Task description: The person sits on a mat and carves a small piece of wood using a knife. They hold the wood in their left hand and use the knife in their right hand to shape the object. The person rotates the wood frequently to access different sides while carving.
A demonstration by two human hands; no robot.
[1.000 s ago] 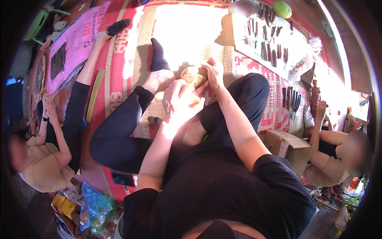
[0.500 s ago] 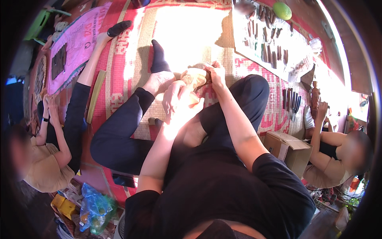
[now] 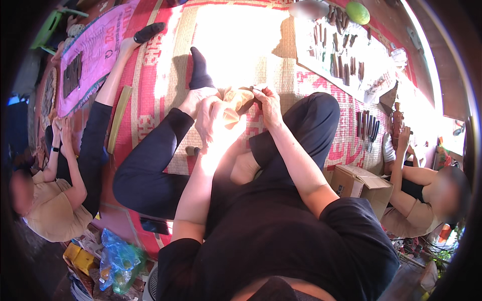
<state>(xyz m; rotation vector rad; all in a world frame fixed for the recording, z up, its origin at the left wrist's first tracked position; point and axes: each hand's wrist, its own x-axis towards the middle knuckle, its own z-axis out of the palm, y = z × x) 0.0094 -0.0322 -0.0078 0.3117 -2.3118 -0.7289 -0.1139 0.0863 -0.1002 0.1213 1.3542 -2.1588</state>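
Note:
Between my raised knees, my left hand [image 3: 217,120] is wrapped round a pale yellow-brown piece that looks like a wood carving [image 3: 236,96]. Rounded lit and shaded faces show on it; its exact shape is partly hidden by my fingers. My right hand [image 3: 269,106] is closed in a pinch at the carving's right side. Whatever lies between those fingertips is small and dark, too unclear to name. Close to the carving rests my foot in a dark open-toed sock [image 3: 200,70].
Rows of dark-handled tools lie on a white sheet [image 3: 321,62], more tools [image 3: 368,125] on the mat. A cardboard box [image 3: 362,183] stands by my right knee. Two people sit at either side, one near a brown figure [image 3: 397,120]. A wooden strip [image 3: 119,120] lies left.
Both hands have shifted slightly left, and the carving has turned and moved with them. My left hand's fingers now curl more closely round it; the right hand has come slightly lower.

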